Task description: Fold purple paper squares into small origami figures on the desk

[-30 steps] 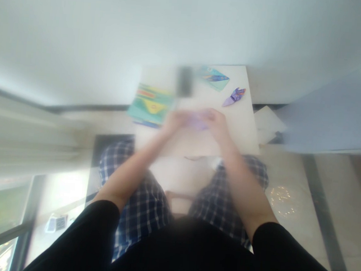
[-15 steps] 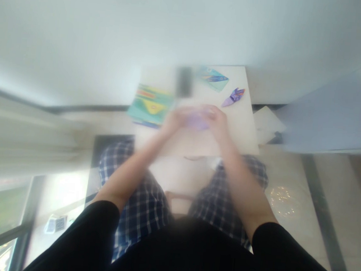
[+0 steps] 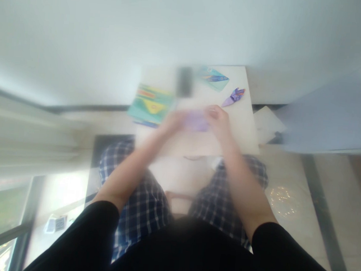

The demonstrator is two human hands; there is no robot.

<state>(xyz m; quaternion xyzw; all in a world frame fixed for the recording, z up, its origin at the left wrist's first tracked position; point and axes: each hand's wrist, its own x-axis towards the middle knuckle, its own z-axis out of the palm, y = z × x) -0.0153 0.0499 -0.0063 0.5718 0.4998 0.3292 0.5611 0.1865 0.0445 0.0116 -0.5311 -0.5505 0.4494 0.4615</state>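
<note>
A pale purple sheet of paper (image 3: 196,121) is held between my two hands over a small white table (image 3: 241,128). My left hand (image 3: 173,122) grips its left side and is smeared by motion. On its right side my right hand (image 3: 218,118) pinches the sheet with bent fingers. The whole view is blurred, so finger detail is poor.
On the table lie a green and yellow paper pack (image 3: 151,104), a dark upright object (image 3: 184,82), a teal folded sheet (image 3: 213,78) and a purple folded paper figure (image 3: 233,97). A large pale board (image 3: 334,115) leans at the right. My checked-trousered knees sit under the table edge.
Both hands stay at the purple paper with small shifts. The paper now lies flatter and wider between them, and my left hand has blurred as it moves.
</note>
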